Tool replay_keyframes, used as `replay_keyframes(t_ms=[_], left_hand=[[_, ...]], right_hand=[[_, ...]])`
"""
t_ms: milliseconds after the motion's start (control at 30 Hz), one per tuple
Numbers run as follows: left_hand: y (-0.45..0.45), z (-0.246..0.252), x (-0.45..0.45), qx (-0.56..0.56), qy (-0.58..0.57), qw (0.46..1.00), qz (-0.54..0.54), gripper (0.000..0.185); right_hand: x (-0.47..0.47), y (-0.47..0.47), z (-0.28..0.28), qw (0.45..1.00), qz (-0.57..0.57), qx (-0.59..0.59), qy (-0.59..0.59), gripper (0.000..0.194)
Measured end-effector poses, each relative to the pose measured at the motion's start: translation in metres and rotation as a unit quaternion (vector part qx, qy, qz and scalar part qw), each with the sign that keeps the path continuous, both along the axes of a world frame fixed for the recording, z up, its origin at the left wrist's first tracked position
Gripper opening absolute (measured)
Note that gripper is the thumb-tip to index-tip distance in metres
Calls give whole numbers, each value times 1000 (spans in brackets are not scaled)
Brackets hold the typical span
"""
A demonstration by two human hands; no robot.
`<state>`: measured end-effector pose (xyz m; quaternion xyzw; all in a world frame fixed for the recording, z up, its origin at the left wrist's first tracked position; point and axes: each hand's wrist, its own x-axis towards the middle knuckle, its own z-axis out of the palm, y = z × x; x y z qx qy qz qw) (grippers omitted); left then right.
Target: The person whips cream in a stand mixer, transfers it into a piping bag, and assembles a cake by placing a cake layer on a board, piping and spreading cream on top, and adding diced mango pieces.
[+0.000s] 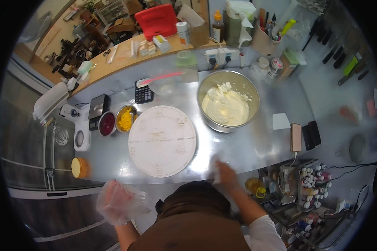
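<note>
My left hand (117,200) is inside a loose clear plastic glove, held off the front edge of the counter. Through the film I cannot make out how its fingers lie. Blurred by motion, my right hand (226,175) is at the front edge with a thin white piece (217,176), possibly tissue, in its fingers. Between and beyond the hands lies a round white board (162,141) with faint printed lines. To its right is a large steel bowl (255,108) of pale whipped cream (226,108). Left of the board sit bowls of yellow fruit pieces (125,120) and dark red filling (107,124).
A stand mixer (50,103) and kitchen scale (98,106) stand left, near a yellow-lidded jar (78,167). Behind the board are a calculator (144,94) and a pink-handled spatula (163,76). Right lie a white scraper (280,121) and a phone (296,137) on a cable.
</note>
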<state>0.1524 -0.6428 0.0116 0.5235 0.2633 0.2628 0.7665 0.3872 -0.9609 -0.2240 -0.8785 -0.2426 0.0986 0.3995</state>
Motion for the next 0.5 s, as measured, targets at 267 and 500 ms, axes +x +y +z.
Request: replay_keyframes(t_ms=[267, 500], left_hand=[[20, 2, 26, -32, -74, 993, -86, 92], [63, -17, -8, -32, -145, 989, 19, 92]], right_hand=[[141, -91, 51, 936, -65, -344, -27, 45], [190, 34, 225, 933, -255, 111, -228, 19]])
